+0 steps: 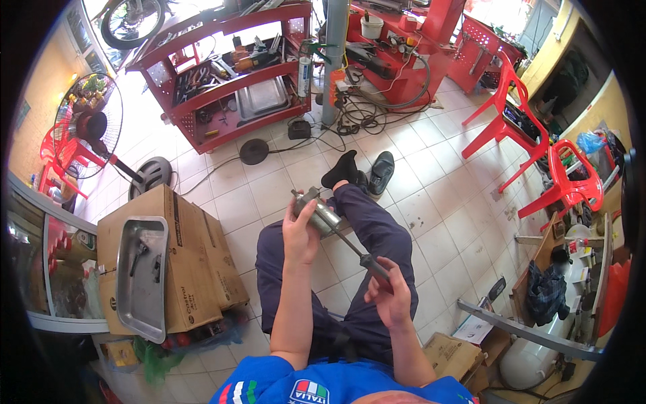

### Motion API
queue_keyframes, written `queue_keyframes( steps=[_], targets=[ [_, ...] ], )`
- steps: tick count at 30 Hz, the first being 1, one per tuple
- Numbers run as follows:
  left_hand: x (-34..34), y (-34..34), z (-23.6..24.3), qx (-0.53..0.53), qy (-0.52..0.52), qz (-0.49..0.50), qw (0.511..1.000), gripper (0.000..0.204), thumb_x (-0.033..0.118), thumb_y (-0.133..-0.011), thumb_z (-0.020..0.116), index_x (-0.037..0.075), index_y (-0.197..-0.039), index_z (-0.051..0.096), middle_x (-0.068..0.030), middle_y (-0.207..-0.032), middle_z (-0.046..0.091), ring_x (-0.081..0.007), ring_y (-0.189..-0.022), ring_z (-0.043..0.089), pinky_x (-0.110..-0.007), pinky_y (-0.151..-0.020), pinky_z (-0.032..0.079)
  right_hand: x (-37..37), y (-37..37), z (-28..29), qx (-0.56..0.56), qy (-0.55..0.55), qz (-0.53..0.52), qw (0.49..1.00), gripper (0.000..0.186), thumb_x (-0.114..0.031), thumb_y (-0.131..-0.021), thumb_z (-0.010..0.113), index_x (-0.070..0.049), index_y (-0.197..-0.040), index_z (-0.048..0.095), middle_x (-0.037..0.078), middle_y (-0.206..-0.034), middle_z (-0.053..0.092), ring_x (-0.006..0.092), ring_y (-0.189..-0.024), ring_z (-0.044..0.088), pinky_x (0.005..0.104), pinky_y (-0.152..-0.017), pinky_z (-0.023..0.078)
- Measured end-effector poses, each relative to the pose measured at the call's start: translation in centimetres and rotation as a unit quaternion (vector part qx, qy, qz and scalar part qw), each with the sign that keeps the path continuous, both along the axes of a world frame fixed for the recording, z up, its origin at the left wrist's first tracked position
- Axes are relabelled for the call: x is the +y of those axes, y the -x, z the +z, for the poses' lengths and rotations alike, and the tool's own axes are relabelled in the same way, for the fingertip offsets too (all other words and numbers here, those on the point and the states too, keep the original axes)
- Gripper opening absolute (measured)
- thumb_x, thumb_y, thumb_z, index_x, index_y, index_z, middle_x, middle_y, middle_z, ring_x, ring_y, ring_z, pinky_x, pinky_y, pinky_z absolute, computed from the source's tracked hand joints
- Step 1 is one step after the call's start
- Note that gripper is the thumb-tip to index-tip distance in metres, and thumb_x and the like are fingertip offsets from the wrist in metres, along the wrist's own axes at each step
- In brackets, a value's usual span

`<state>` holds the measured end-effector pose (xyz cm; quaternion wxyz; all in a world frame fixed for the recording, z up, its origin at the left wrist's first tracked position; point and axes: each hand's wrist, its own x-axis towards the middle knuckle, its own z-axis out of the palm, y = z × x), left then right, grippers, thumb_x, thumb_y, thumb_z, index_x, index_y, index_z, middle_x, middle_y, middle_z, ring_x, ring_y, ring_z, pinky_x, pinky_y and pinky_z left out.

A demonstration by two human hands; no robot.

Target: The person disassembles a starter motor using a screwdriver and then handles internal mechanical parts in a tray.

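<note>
Above my lap, my left hand (pixel 299 236) grips a grey metal cylinder (pixel 328 223) with a bracket-like end, which looks like a small starter motor. A screwdriver (pixel 369 261) with a long shaft and dark handle slants across to it. My right hand (pixel 391 296) holds the handle between thumb and fingers. The shaft runs along the cylinder's side; whether its tip sits in a screw is hidden. My legs (pixel 377 222) in dark trousers are spread on both sides beneath.
On cardboard boxes (pixel 195 269) at left lies a metal tray (pixel 142 316) holding a black ratchet-like tool (pixel 138 258). Ahead stand a red tool cart (pixel 222 128), a grey post (pixel 333 60) and tangled cables (pixel 367 121). A shoe (pixel 382 174) rests beyond my foot; red chairs (pixel 508 124) stand right.
</note>
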<state>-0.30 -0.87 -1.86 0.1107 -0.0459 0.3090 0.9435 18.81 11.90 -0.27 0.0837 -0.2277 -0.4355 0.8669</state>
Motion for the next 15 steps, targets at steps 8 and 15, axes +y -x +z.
queue_keyframes(
  steps=[8, 15],
  targets=[
    [-0.1, -0.2, 0.2, -0.036, -0.036, 0.025, 0.998, 0.034, 0.013, -0.093, 0.065, 0.005, -0.122, 0.048, -0.0136, -0.106, 0.061, -0.0263, -0.097, 0.064, -0.045, -0.087, 0.057, -0.2, 0.1, 0.1, -0.019, -0.092, -0.011, 0.995, 0.056, -0.049, -0.105, 0.032, -0.003, -0.134, 0.043, 0.008, -0.072, 0.055, 0.0135, -0.055, 0.048, 0.0341, -0.06, 0.053],
    [-0.4, 0.2, 0.2, -0.017, -0.033, 0.027, 0.999, 0.039, 0.005, -0.091, 0.066, 0.003, -0.124, 0.045, -0.0129, -0.105, 0.06, -0.0252, -0.095, 0.064, -0.044, -0.084, 0.058, 1.3, -0.7, -0.4, 0.034, 0.096, 0.084, 0.991, 0.046, -0.032, -0.101, 0.044, -0.002, -0.136, 0.041, 0.014, -0.092, 0.063, 0.0146, -0.062, 0.052, 0.0367, -0.063, 0.054]
  ],
)
